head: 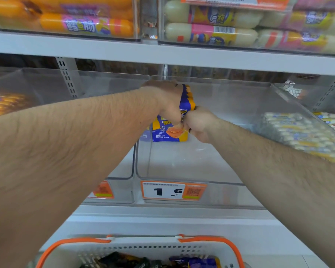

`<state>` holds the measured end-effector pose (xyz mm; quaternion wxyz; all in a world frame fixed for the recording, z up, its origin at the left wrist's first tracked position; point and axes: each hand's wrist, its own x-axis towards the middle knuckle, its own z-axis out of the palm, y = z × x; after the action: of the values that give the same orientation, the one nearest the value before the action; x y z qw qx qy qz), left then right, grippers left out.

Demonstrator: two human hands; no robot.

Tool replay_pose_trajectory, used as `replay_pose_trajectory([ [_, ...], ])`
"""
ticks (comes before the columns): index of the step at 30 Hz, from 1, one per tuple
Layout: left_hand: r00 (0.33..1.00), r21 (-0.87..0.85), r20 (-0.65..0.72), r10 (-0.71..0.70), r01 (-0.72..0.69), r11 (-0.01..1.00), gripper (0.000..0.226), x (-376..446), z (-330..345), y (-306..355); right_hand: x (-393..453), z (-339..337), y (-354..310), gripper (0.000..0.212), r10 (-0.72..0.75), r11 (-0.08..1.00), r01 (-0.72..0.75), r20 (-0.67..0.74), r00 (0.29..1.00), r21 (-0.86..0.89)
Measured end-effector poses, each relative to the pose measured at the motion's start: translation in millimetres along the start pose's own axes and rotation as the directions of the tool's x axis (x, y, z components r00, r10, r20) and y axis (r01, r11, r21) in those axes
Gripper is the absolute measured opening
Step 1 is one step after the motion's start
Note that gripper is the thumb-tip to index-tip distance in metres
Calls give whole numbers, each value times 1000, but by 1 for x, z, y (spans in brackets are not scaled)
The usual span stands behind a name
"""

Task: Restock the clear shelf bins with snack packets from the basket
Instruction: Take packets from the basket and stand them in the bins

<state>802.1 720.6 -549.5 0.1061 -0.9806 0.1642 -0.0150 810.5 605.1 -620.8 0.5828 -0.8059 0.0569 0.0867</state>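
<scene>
A stack of blue-and-yellow snack packets (170, 132) stands upright inside the middle clear shelf bin (182, 171). My left hand (167, 101) grips the stack from the left and top, fingers curled round it. My right hand (198, 123) is curled against the stack's right edge and pinches it, knuckles touching my left hand. Below, at the frame's bottom, the white basket with orange rim (143, 246) holds more packets (199, 263), dark and blue-yellow ones.
A price tag reading 1.6 (172, 191) sits on the bin's front. A clear bin at the right (302, 132) holds white-yellow packets. The left bin (108, 171) shows orange packs far left. The upper shelf (162, 53) carries bins of sausages.
</scene>
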Motion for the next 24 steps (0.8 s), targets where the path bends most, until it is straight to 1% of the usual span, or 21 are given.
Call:
replay_pose_trajectory([
  [1, 1000, -5, -10, -2, 2, 1000, 61, -1, -1, 0, 1, 0, 0, 25, -1, 1000, 1, 4, 1000, 27],
  [4, 998, -22, -55, 26, -27, 999, 37, -3, -5, 3, -3, -2, -6, 20, 26, 998, -26, 3, 1000, 65],
  [6, 998, -19, -53, 40, -41, 999, 26, -2, -5, 3, -7, -3, -9, 17, 51, 996, -51, 4, 999, 75],
  [9, 1000, -29, -28, 8, -9, 1000, 23, 0, -2, 1, -16, -6, -11, 23, 24, 997, -26, 22, 999, 74],
  [12, 1000, -24, -25, 8, -8, 1000, 15, 1, 0, 0, -19, -4, -12, 18, 11, 997, -12, 4, 1000, 75],
  [14, 999, -21, -45, 13, -14, 1000, 20, -1, 1, 1, -17, -2, -14, 17, 31, 998, -30, -18, 999, 46],
  [16, 998, -10, -52, 18, -19, 1000, 31, -1, 2, 0, -14, -1, -15, 13, 40, 999, -40, -13, 999, 20],
  [18, 998, -5, -50, 25, -26, 1000, 44, 1, 3, -2, -15, 0, -15, 16, 47, 999, -47, -24, 999, -18],
  [20, 999, -2, -36, 19, -19, 1000, 59, 2, 3, -2, -13, 1, -13, 20, 45, 999, -45, -26, 999, -15],
  [21, 999, -8, -35, 16, -16, 1000, 63, 2, 4, -2, -13, 1, -14, 22, 47, 999, -47, -20, 999, -4],
  [23, 999, -22, -38, 13, -13, 1000, 61, 2, 4, -1, -11, -1, -14, 20, 30, 999, -30, 7, 1000, 21],
  [24, 999, -29, -36, 9, -10, 1000, 60, 1, 3, -1, -17, -2, -16, 17, 26, 1000, -26, 14, 1000, 6],
])
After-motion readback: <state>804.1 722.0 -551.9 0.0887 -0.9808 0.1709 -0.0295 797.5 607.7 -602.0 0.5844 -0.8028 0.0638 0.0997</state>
